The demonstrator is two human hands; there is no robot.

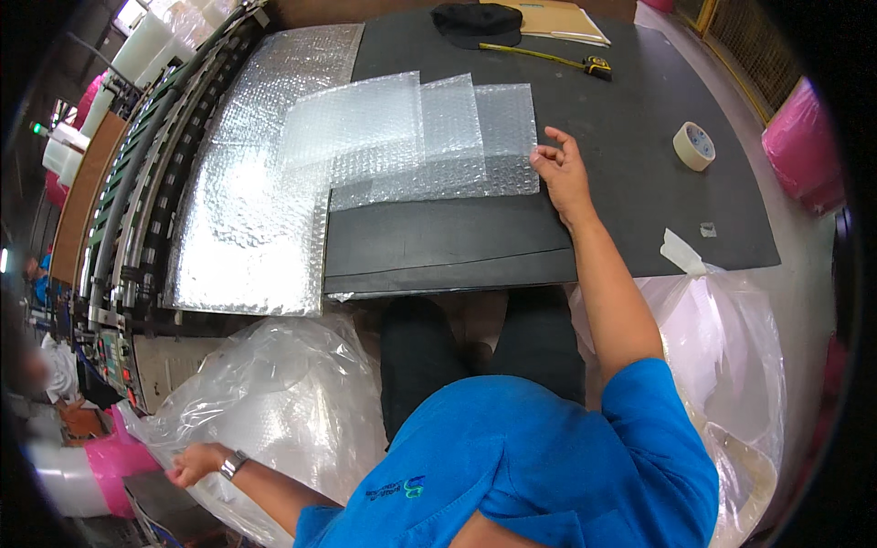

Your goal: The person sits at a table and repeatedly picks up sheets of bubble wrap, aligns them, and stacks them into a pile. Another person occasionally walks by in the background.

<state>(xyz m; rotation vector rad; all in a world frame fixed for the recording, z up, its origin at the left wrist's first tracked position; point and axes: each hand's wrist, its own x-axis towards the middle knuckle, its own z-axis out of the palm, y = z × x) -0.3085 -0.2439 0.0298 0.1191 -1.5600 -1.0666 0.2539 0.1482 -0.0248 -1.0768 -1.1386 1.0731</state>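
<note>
Table (630, 196): dark and broad, it spreads before you.
Machine (137, 219): rollers run along the table's left side.
Silver sheet (247, 215): shiny bubble foil, lying flat between the machine and the dark tabletop.
Left bag (292, 384): clear, crumpled plastic, low beside your left leg.
Right bag (731, 338): clear plastic, hanging below the table's near right edge.
Bubble sheets (507, 137): three clear pieces, flat in a staggered, overlapping row at the table's middle; the leftmost covers part of the silver sheet. By the look of it, laying these three out is done; their edges are not squared, and your right hand is not yet clear of them.
Folder (562, 20): tan, with papers, at the far edge.
Cap (475, 23): black, beside the folder.
Right hand (562, 173): thumb and forefinger nearly together at the rightmost sheet's edge, other fingers loose; pinching or merely touching, you cannot tell from here.
Left hand (199, 463): fingers curled over the left bag's edge; whether they grip film cannot be told.
Tape measure (597, 67): yellow blade pulled out toward the cap.
Tape roll (694, 146): cream, right of your right hand.
Scrap (708, 230): small, pale, nearer you than the tape roll.
</note>
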